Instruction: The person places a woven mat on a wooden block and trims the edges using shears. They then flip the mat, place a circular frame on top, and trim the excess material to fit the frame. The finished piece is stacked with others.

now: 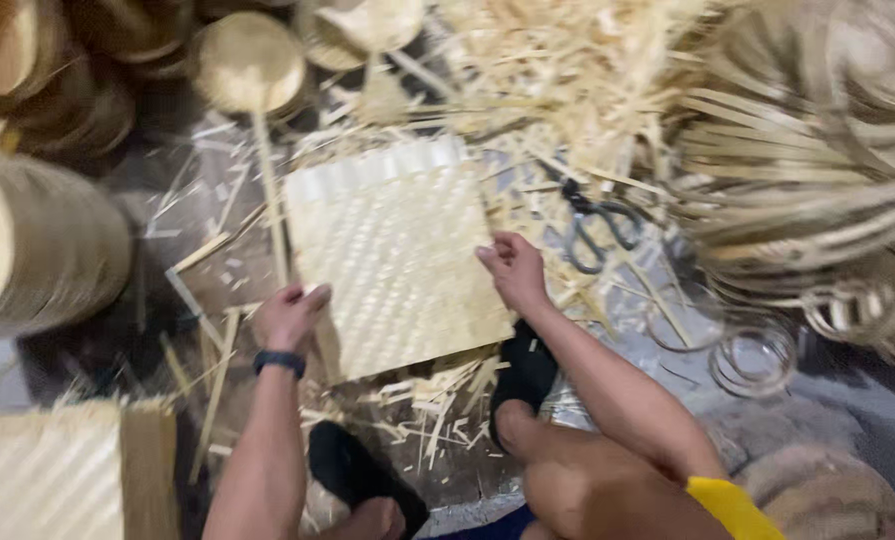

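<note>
1. Gripping the left edge of a square woven bamboo mat (397,265), the left hand (289,315) is curled narrow, thumb on top.
2. The right hand (512,268) pinches the mat's right edge, fingers bent close.
3. The mat lies flat between both hands, over bamboo shavings (437,405) on the floor.
4. Scissors (597,225) lie just right of the right hand.

The mat (397,255) was pale straw with a woven diagonal pattern, the scissors (595,228) dark grey, the wristband (280,361) and sandals (524,372) black.
</note>
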